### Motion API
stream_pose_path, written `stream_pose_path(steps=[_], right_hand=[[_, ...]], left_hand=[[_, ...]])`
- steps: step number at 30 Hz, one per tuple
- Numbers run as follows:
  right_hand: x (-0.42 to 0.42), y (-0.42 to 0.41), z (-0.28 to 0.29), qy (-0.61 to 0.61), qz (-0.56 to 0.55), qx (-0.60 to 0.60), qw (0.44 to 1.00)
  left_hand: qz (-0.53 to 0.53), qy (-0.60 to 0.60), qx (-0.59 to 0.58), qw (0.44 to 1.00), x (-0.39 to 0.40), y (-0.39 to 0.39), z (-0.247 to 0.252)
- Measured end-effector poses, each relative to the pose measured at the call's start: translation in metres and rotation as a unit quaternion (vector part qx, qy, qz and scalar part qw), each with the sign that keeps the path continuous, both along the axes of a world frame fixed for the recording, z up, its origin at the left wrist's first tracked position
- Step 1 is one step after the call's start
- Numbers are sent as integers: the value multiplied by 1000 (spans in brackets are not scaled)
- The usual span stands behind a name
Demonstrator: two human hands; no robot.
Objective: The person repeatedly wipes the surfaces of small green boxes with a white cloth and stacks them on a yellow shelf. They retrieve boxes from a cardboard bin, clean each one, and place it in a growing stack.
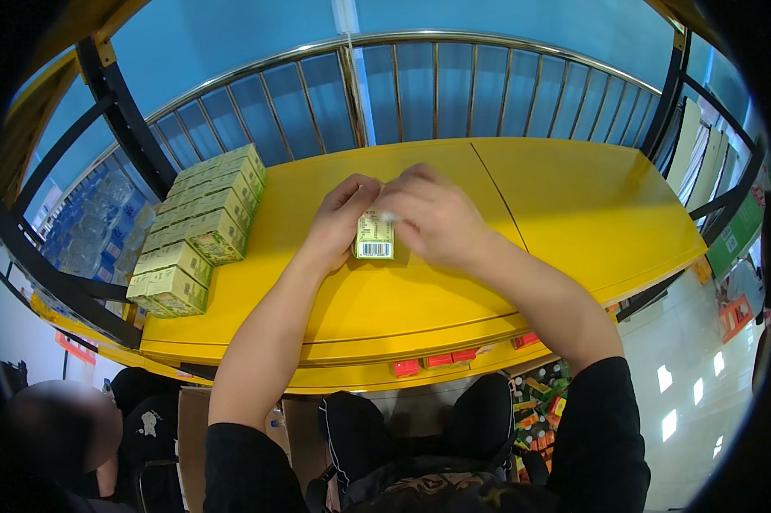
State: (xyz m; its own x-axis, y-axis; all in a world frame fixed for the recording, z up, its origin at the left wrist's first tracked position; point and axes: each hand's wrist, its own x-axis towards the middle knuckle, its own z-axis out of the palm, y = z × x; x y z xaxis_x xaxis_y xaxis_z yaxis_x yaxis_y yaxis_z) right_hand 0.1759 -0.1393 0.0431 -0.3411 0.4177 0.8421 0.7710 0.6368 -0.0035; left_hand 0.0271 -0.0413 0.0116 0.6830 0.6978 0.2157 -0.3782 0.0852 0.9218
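A small pale-green drink carton [375,238] stands or lies on the yellow shelf [424,301] in front of me, its face with a barcode turned towards me. My left hand [342,221] grips it along its left side, thumb near the top. At its upper right my right hand [435,215] is blurred, with curled fingers. A small white thing [389,217], too blurred to name, shows at those fingertips. Both hands cover the carton's far end. Left of my hands, several matching cartons [209,221] are set out in tight rows along the shelf's left side.
A metal railing [435,90] runs behind the shelf. Black posts [126,118] frame its ends. Clear plastic bottles [97,224] are stacked beyond the left frame. Red boxes [440,360] sit on a lower level. Bottles and packs [539,410] fill a box below right. Another person [145,417] is lower left.
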Motion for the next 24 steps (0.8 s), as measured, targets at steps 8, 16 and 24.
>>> stream_pose_path(steps=[8, 16, 24], right_hand=[[0, -1, -1, 11, 27, -56, 998], [8, -2, -5, 76, 90, -117, 986], [10, -1, -6, 79, 101, -117, 985]], left_hand=[[46, 24, -32, 998, 4, 0, -2], [-134, -44, -111, 984, -11, 6, 13], [-73, 17, -28, 997, -11, 4, 9]])
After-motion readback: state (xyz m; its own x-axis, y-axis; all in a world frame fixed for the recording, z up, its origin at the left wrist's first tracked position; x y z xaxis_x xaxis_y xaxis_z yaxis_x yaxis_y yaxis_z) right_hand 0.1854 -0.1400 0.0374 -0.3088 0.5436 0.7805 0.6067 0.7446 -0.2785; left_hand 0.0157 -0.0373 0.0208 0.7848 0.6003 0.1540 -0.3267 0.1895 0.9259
